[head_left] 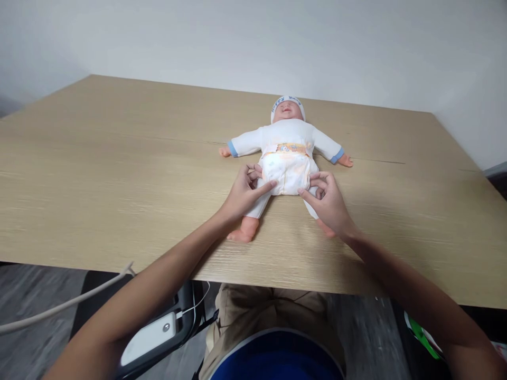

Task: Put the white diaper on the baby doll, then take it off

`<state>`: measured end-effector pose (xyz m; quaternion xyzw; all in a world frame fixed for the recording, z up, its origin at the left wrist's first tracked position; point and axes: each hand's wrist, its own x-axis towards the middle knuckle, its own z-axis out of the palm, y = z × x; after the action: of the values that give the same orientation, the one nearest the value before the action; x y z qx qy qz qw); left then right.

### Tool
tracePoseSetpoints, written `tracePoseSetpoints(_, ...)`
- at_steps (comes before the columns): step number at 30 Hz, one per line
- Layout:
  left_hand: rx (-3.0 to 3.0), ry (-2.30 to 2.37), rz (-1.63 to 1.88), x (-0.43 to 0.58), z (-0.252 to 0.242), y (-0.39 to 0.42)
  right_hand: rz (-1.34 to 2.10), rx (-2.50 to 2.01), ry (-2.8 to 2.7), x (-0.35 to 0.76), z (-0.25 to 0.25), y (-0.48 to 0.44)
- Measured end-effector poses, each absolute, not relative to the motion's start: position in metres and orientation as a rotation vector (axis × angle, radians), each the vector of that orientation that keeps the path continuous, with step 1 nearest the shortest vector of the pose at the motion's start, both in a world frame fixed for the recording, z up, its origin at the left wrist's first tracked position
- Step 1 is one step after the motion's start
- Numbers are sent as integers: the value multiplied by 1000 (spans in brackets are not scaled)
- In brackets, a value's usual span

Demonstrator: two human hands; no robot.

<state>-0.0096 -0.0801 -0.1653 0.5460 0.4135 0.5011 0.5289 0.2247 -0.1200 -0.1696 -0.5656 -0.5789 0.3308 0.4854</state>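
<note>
A baby doll [290, 132] in white clothes with blue cuffs and a lettered cap lies on its back on the table, arms spread and feet toward me. Around its hips, over the clothes, is a white diaper [285, 171] with an orange patterned waistband, fastened at the front. My left hand [250, 189] has its thumb and fingers closed on the diaper's edge at the leg opening on the left. On the other side, my right hand [325, 199] pinches the matching edge by the right leg. The fingertips are partly hidden behind the diaper's edges and the doll's legs.
The wooden table [119, 184] reaches back to a pale wall [237, 42]. Below its front edge, a white device [150, 338] with a thin cable rests on a black chair part. A beige cable [67, 305] runs at lower left, and a green item [423, 338] is at lower right.
</note>
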Motion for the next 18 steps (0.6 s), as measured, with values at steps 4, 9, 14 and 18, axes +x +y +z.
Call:
tracePoseSetpoints(4,1542,1126,1197,-20,-159,-86,743,-1393,-1529,238,-161,-132)
tracePoseSetpoints(9,1688,1218,1218,-42,-158,-70,672,-1407,-1500,264,-153,-124)
tracePoseSetpoints(14,1556,1145,1103,-35,-166,-59,831,-1316,-1480,249,-163,-101)
tracePoseSetpoints(18,1613,1076,1031,-26,-169,-67,935,-1188,-1589,235,-177,-103)
